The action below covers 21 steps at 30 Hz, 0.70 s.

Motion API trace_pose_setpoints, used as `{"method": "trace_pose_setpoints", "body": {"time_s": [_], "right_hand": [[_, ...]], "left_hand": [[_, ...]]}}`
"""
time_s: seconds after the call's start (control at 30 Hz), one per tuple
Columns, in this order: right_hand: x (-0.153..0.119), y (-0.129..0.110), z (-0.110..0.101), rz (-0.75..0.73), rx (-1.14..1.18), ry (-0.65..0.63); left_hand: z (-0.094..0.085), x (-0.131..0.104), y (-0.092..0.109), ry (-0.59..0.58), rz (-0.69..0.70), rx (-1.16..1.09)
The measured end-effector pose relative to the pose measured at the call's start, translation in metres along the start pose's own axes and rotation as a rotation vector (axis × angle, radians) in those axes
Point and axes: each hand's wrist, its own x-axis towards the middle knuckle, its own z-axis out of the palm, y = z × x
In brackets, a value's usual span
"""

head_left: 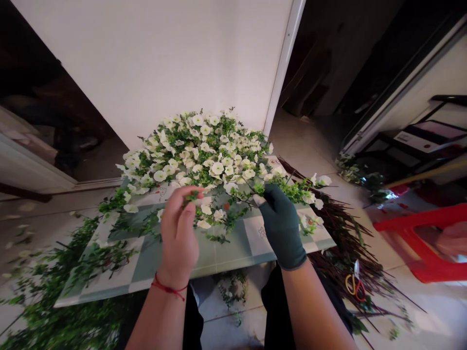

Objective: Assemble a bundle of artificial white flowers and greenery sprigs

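Observation:
My left hand [180, 228], bare with a red string at the wrist, pinches a small green sprig [191, 196] between thumb and fingers. My right hand [280, 223] wears a dark green glove with light fingertips and is closed on a thin green stem [258, 188] near the pile's front. Beyond both hands, white artificial flowers [217, 168] with green leaves form a large heap on the table [226, 253]. A few loose white flowers [220, 215] and leafy pieces lie between my hands.
Green foliage [73, 311] spreads at the left and lower left. Brown stems [339, 233] lie to the right of the table, with red-and-yellow scissors [355, 287] on them. A red stool [419, 238] stands at the far right. A white wall [175, 58] rises behind the flowers.

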Motion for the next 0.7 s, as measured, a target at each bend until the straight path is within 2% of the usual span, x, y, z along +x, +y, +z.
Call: {"method": "trace_pose_setpoints", "body": {"time_s": [0.07, 0.17, 0.37, 0.7], "right_hand": [[-0.001, -0.005, 0.000, 0.019, 0.007, -0.024], [-0.002, -0.011, -0.001, 0.032, 0.000, -0.046], [-0.005, -0.021, -0.002, 0.052, 0.119, -0.117], [-0.011, -0.023, -0.003, 0.079, 0.108, -0.140]], "left_hand": [[0.006, -0.006, 0.014, -0.160, 0.030, 0.021], [0.016, -0.011, 0.022, -0.248, -0.014, 0.085], [0.024, -0.013, 0.023, -0.244, -0.133, 0.069], [0.023, -0.010, 0.035, -0.278, -0.085, 0.188]]}}
